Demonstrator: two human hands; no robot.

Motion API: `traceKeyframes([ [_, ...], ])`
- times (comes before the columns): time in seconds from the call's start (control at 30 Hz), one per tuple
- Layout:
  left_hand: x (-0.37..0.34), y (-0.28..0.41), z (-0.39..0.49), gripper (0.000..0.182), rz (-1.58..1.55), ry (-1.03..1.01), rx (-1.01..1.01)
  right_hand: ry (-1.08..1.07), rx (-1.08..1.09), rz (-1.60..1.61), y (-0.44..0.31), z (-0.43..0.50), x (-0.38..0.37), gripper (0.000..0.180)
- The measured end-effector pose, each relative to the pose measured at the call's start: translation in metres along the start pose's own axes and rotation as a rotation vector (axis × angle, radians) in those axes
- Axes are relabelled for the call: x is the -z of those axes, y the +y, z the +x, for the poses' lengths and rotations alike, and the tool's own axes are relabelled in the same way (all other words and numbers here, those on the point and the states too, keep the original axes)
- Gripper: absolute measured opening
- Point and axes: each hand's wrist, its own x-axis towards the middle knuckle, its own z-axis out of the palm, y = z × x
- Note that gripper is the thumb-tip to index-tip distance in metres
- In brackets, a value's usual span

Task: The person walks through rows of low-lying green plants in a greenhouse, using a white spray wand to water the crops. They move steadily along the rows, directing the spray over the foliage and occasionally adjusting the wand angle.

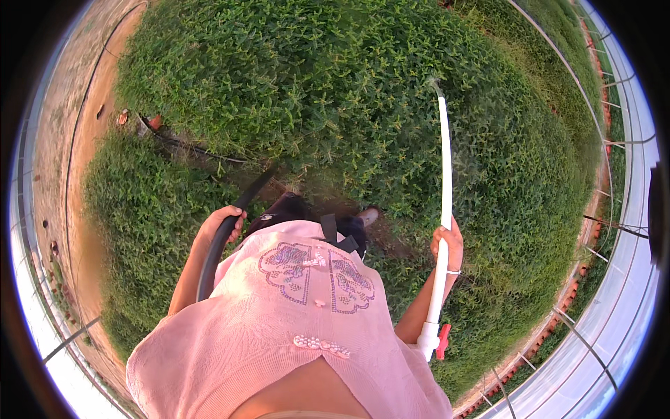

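Note:
My right hand (448, 245) grips a white plastic pipe (446, 157) that reaches out over the low green plants (335, 89). Water (435, 86) comes out of its far tip. Near my right elbow the pipe joins a white valve fitting (428, 338) with a red handle (443, 341). My left hand (226, 224) is closed around a thick black hose (222, 235), which runs from beside my body down toward the ground between the plants. The hose's lower end is lost in the foliage and shade near my feet.
Dense plants surround me on both sides. A thin black pipe (193, 148) lies in a gap at the left. Beyond it runs a bare dirt path (86, 141). A row of reddish bricks (576, 283) and a metal-framed, film-covered wall (602, 335) border the right.

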Motion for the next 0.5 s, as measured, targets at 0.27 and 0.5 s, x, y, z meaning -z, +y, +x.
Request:
traceKeyframes([
  [0.27, 0.004, 0.048, -0.001, 0.022, 0.122, 0.017, 0.025, -0.084, -0.029, 0.030, 0.010, 0.039, -0.097, 0.060],
  [0.5, -0.006, 0.040, -0.001, 0.024, -0.007, 0.006, -0.013, -0.052, -0.065, 0.001, 0.009, 0.055, -0.075, 0.063],
])
